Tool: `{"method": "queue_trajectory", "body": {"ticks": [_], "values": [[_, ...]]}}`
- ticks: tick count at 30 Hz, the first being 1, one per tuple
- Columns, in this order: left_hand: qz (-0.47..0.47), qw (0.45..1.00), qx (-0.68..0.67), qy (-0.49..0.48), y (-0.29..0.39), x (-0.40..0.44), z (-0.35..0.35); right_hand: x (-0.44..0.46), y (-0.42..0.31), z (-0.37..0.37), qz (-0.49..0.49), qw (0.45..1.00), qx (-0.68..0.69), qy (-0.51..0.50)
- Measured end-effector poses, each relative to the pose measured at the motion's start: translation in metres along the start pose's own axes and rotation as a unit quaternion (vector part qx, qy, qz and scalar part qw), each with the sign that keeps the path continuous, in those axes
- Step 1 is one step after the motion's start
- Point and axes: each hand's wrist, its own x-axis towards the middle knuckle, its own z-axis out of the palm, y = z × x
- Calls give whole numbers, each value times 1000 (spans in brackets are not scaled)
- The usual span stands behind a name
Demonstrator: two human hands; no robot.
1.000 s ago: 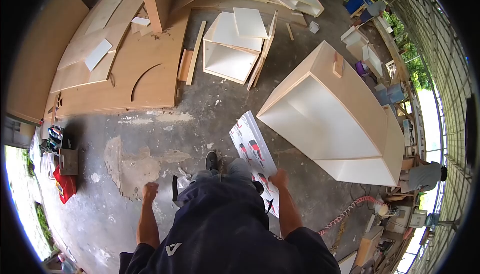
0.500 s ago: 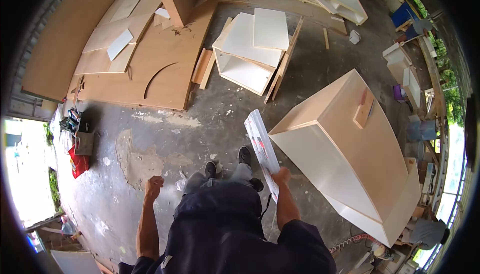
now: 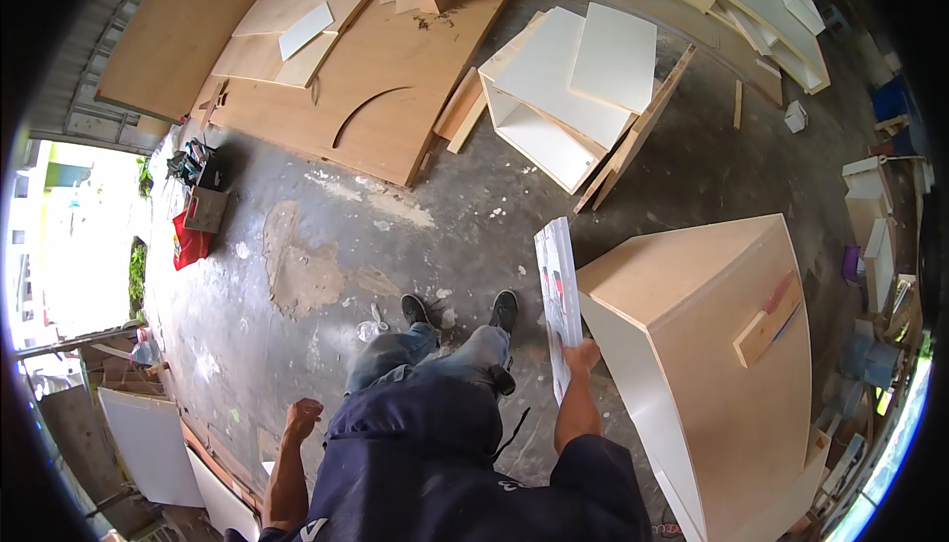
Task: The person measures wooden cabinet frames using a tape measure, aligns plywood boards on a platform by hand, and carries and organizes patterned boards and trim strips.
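Note:
My right hand is closed round a long, flat, whitish package with red print, near its lower end. The package points away from me and slants slightly left, beside the near corner of a large wooden cabinet box. It overlaps the cabinet's edge in view, and I cannot tell if they touch. My left hand hangs at my left side over the concrete floor, its fingers curled in, with nothing seen in them.
A wood block with a red-handled tool lies on the cabinet. Ahead stands a white open box with loose panels on it. Large brown boards lie at the upper left. A red bag and white panels are at left.
My view has turned left, so the cabinet, boxes and boards sit further right. My feet have shifted. The package stays in my right hand and now stands more upright in view.

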Motion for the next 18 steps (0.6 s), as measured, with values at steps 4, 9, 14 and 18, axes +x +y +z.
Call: {"method": "queue_trajectory", "body": {"ticks": [4,9,14,18], "values": [[-22,999,-25,-3,-1,-8,6,21,15,11,13,1000,26,2],[-20,1000,-19,2,13,-16,8,29,20,24,19,999,25,5],[-38,999,-19,34,13,-14,11,26,17,25,65,998,7,-20],[-21,998,-56,21,27,-4,35,41,16,11,115,988,-28,-100]]}}
